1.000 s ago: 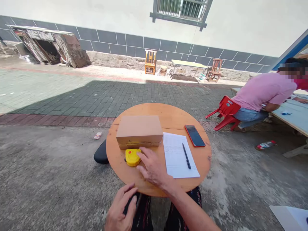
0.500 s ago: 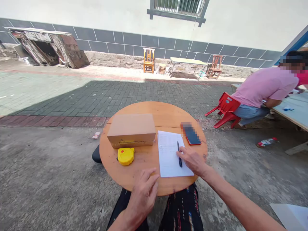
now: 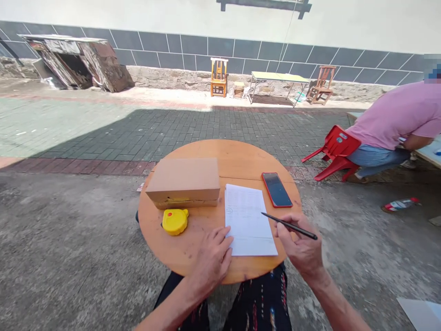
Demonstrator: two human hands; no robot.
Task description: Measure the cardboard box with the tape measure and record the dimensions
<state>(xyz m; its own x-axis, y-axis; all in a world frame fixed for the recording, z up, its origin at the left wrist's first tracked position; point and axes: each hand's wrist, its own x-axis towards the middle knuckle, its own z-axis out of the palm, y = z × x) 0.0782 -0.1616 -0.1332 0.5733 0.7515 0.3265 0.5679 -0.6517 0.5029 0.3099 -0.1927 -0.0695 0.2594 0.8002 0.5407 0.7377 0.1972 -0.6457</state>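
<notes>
A black pen (image 3: 292, 226) is pinched in my right hand (image 3: 305, 246), its tip just over the right part of the paper. The white sheets (image 3: 248, 230) carry faint printed lines and lie stacked on the round wooden table (image 3: 193, 255). With fingers spread, my left hand (image 3: 215, 253) rests at the table's near side, fingertips on the lower left edge of the paper. Beyond the right hand lies a phone (image 3: 276, 189) in a red case. Left of the paper are a closed cardboard box (image 3: 184, 179) and a yellow tape measure (image 3: 174, 221).
A person in a pink shirt (image 3: 399, 110) sits on a red plastic chair (image 3: 339, 145) to the right, at another table. A bottle (image 3: 401, 204) lies on the ground there. Chairs and a folding table (image 3: 279, 78) stand along the far wall.
My right hand has lifted the pen off the paper and moved right with it. The left hand has come up onto the paper's edge. The view has shifted slightly.
</notes>
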